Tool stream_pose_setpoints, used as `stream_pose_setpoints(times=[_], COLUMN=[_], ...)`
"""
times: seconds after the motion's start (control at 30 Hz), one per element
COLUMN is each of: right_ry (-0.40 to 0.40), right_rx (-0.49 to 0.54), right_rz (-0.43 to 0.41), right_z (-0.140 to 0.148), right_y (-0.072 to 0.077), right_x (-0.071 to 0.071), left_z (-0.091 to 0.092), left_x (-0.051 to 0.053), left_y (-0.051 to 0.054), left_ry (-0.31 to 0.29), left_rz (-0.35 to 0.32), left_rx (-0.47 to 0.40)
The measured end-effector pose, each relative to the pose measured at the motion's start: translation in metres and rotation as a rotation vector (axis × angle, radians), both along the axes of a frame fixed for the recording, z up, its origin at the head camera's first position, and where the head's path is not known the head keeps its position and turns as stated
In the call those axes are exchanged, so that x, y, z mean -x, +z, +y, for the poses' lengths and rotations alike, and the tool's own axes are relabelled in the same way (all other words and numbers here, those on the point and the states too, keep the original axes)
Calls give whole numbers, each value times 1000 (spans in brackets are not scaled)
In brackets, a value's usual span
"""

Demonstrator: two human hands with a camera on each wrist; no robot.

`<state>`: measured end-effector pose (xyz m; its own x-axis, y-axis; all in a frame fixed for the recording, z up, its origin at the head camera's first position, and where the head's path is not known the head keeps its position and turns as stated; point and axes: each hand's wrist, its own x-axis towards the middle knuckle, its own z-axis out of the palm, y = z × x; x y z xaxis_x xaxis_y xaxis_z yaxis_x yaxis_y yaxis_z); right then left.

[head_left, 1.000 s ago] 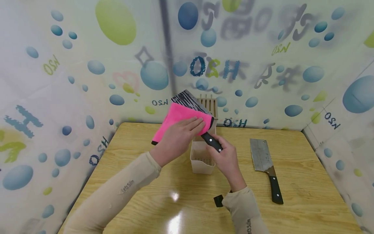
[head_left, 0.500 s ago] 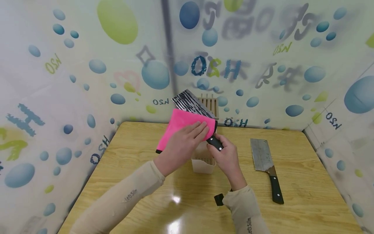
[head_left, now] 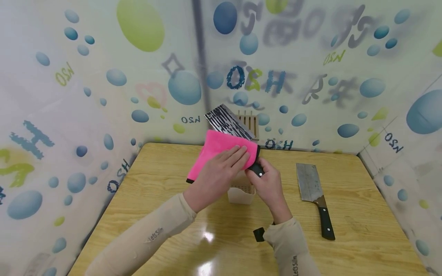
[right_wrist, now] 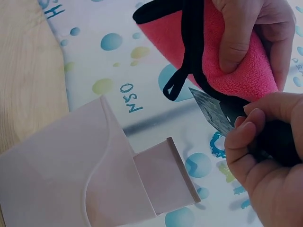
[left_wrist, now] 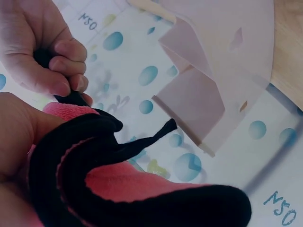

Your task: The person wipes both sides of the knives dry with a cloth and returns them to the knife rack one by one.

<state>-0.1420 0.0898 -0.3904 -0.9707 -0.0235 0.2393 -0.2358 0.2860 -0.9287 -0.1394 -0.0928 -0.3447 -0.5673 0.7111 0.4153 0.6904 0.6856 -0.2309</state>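
A pink cloth [head_left: 221, 147] with black edging lies folded over the lower blade of a cleaver [head_left: 229, 120], whose upper blade looks streaked. My left hand [head_left: 215, 174] lies over the cloth in the head view; the right wrist view shows its thumb [right_wrist: 235, 47] on the other side, pinching cloth and blade between thumb and fingers. Curled round the black handle [head_left: 256, 169] is my right hand [head_left: 271, 188], just right of the cloth. In the left wrist view the cloth [left_wrist: 123, 179] hides the blade.
A second cleaver [head_left: 309, 182] lies on the wooden table [head_left: 359, 214] at the right. Behind and below the hands stands a pale holder [head_left: 240, 196] with a slatted section [head_left: 253, 126]. A small black object [head_left: 258, 234] is beside my right sleeve. Patterned sheets surround the table.
My left hand and the cloth have slid right and slightly down along the blade toward the handle, covering more of it. My right hand keeps its grip with little movement.
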Motion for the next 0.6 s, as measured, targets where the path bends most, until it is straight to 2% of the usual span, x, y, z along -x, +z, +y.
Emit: stream_pose_setpoints(times=[0.2, 0.43, 0.6], right_ry=[21, 46, 71], right_rx=[44, 136, 216], right_rz=[1, -51, -93], right_z=[1, 3, 5], right_y=[0, 2, 4], right_x=[0, -1, -1], left_z=[-3, -6, -8], left_x=[6, 14, 21], left_y=[-2, -4, -4], left_ry=[-2, -1, 26], left_rz=[28, 15, 14], left_rx=[-47, -130, -171])
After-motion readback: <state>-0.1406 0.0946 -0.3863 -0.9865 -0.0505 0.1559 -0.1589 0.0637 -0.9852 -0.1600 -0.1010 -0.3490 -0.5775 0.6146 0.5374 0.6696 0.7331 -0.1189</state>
